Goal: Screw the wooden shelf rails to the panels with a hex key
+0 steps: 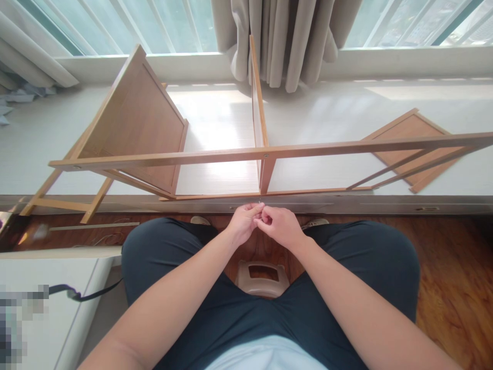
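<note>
My left hand (245,222) and my right hand (280,225) meet between my knees, fingertips touching. Both are closed in a pinch, and whatever lies between the fingers is too small or hidden to name. Just beyond them a wooden frame (215,156) lies on its side on the white ledge. Its long rail has a small metal fitting (266,155) where the middle panel (259,97) joins. A large wooden panel (138,113) stands tilted at the frame's left, and a smaller panel (416,141) lies at the right.
The white window ledge (327,113) runs along the wall, with drawers (377,205) in its front. A grey curtain (281,41) hangs behind the frame. Below me is a plastic stool (262,289) on the wood floor (454,277). A black strap (82,295) lies on a white surface at left.
</note>
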### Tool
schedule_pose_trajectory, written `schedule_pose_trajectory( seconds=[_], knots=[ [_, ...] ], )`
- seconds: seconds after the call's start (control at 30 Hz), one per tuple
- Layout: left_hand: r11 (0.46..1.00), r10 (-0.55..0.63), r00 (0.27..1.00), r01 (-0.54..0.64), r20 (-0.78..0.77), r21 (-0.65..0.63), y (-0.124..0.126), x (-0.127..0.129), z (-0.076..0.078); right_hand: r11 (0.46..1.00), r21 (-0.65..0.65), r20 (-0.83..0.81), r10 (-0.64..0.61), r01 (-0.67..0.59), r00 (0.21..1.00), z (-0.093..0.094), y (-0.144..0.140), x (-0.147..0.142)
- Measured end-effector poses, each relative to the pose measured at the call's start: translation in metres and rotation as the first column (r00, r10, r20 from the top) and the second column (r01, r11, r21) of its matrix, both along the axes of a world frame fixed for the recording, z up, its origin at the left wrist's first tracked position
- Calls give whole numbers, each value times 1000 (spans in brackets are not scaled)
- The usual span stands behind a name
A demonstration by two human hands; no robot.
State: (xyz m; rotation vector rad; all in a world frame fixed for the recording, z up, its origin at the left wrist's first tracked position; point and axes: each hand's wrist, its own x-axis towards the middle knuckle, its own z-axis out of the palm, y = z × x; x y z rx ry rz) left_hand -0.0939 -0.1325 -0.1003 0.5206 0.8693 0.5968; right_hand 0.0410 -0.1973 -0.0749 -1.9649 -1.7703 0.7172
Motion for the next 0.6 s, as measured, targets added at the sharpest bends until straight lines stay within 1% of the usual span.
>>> schedule_pose_trajectory(
  seconds=[0.13,0.4,0.6],
  knots=[
    [999,-26,1000,27,-7,28,3,0,3,1000,15,30,14,-14,999,-1,1,2],
    [998,-51,995,52,-89,18,7,-3,-2,1000,-8,116,27,-26,993,-3,2,3],
    [998,-55,992,57,-110,15,8,-3,-3,1000,12,127,12,-14,992,-8,1,3]
  ],
)
